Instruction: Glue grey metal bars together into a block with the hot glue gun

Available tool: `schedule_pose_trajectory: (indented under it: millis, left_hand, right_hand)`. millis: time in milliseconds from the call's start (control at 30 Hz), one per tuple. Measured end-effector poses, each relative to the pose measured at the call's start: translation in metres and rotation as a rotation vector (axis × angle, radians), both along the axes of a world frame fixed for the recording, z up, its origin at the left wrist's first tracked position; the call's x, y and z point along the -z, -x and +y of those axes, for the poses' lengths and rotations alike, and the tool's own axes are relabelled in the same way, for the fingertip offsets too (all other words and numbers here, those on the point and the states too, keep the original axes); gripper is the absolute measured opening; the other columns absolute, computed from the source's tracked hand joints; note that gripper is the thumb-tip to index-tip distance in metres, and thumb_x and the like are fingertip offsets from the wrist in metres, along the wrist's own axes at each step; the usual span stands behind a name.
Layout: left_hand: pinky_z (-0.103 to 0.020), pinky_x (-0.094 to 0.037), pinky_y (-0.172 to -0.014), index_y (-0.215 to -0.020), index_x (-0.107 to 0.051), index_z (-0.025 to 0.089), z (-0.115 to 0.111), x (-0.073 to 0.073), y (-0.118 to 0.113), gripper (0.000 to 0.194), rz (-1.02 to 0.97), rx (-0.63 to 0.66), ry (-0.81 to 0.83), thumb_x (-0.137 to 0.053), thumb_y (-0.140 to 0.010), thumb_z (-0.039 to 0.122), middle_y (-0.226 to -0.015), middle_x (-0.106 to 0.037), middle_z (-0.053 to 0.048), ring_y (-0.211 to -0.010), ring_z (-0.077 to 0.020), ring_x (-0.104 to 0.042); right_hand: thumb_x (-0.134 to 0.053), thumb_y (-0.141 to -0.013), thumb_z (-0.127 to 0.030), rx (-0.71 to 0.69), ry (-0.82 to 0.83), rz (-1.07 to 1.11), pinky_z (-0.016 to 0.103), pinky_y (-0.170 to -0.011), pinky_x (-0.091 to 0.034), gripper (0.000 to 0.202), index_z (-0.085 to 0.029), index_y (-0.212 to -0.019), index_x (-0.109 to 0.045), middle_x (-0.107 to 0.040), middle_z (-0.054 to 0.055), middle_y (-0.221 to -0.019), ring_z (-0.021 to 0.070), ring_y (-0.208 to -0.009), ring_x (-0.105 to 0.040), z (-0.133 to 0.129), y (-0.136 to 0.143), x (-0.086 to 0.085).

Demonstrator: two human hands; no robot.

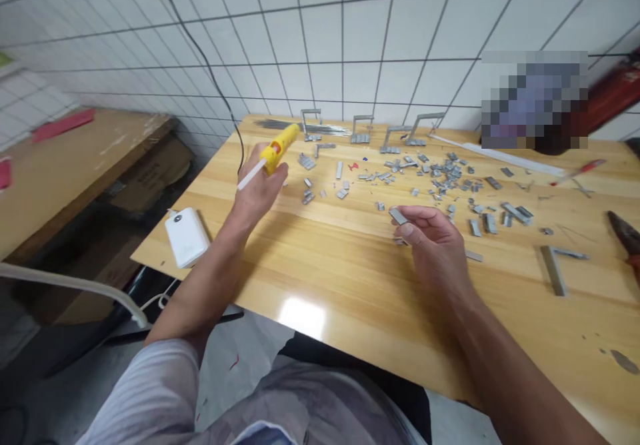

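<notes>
My left hand (255, 195) is closed around a yellow hot glue gun (281, 146), above the left part of the table. A white glue stick (251, 174) sticks out of the gun's rear, towards me. Between the thumb and fingers of my right hand (437, 238) is a small flat grey metal strip (399, 216), held just above the tabletop. Another small grey piece partly shows below that thumb. Scattered beyond the right hand are several loose grey metal pieces (445, 175). Small upright grey frames (361, 129) stand on bases of such pieces near the wall.
The wooden table (320, 265) meets a white tiled wall (320, 45). A white power bank (187, 237) lies at its left edge. To the right are an L-shaped grey piece (554, 271), pliers (625, 235) and a red pen (577, 173). A black cable (200, 51) hangs down the wall.
</notes>
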State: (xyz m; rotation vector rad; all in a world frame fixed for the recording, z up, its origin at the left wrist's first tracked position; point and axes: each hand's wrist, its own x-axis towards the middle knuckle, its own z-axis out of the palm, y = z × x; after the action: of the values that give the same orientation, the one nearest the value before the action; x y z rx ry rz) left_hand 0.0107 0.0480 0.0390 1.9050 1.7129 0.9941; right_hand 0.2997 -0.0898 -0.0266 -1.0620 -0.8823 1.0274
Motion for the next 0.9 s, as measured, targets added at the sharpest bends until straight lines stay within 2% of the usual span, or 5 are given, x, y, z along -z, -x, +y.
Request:
schedule_pose_trajectory:
  millis: [167,300,567,767,900]
  left_hand:
    - [-0.048,-0.044,-0.103,-0.127,-0.057,0.020,0.058,-0.002,0.048,0.033,0.309,-0.240,0.116,-0.050,-0.095,0.025,-0.129,-0.066,-0.016,-0.121,-0.0338,-0.060]
    - [-0.056,-0.038,-0.107,-0.122,-0.059,0.015,0.075,0.012,0.059,0.035,0.364,-0.292,0.242,-0.062,-0.091,0.029,-0.130,-0.065,-0.025,-0.131,-0.0431,-0.056]
    - [-0.060,-0.031,-0.121,-0.089,-0.055,0.013,0.054,0.022,0.059,0.032,0.278,-0.183,0.123,-0.072,-0.090,0.041,-0.121,-0.072,-0.019,-0.140,-0.0405,-0.050]
    - [-0.054,-0.034,-0.121,-0.105,-0.067,0.015,0.047,0.021,0.034,0.032,0.170,-0.073,-0.105,-0.077,-0.087,0.040,-0.112,-0.071,-0.005,-0.133,-0.0333,-0.054]
    - [-0.045,-0.053,-0.101,-0.117,-0.070,0.023,-0.007,0.015,-0.020,0.024,0.015,0.366,-0.352,-0.069,-0.097,0.037,-0.116,-0.072,-0.005,-0.104,-0.0228,-0.067]
  right_hand:
    - [-0.094,-0.071,-0.040,-0.015,0.028,0.010,0.039,-0.090,-0.060,0.036,-0.031,-0.103,-0.081,-0.082,0.001,-0.105,0.0200,-0.096,-0.075,-0.001,0.005,0.000]
    - [-0.094,-0.071,-0.043,-0.046,0.055,-0.011,0.040,-0.091,-0.059,0.039,-0.032,-0.105,-0.082,-0.082,0.002,-0.107,0.0209,-0.098,-0.075,-0.003,0.007,-0.002]
    - [-0.093,-0.073,-0.045,-0.150,0.061,0.061,0.032,-0.082,-0.056,0.037,-0.031,-0.105,-0.081,-0.082,0.002,-0.107,0.0170,-0.092,-0.071,-0.004,0.008,-0.005]
    - [-0.093,-0.074,-0.048,-0.275,0.105,0.239,0.030,-0.078,-0.056,0.036,-0.031,-0.103,-0.083,-0.081,0.004,-0.111,0.0177,-0.093,-0.069,-0.007,0.008,-0.017]
    - [-0.093,-0.074,-0.048,-0.364,0.114,0.304,0.029,-0.077,-0.056,0.035,-0.032,-0.103,-0.083,-0.081,0.003,-0.110,0.0171,-0.091,-0.069,-0.009,0.006,-0.018]
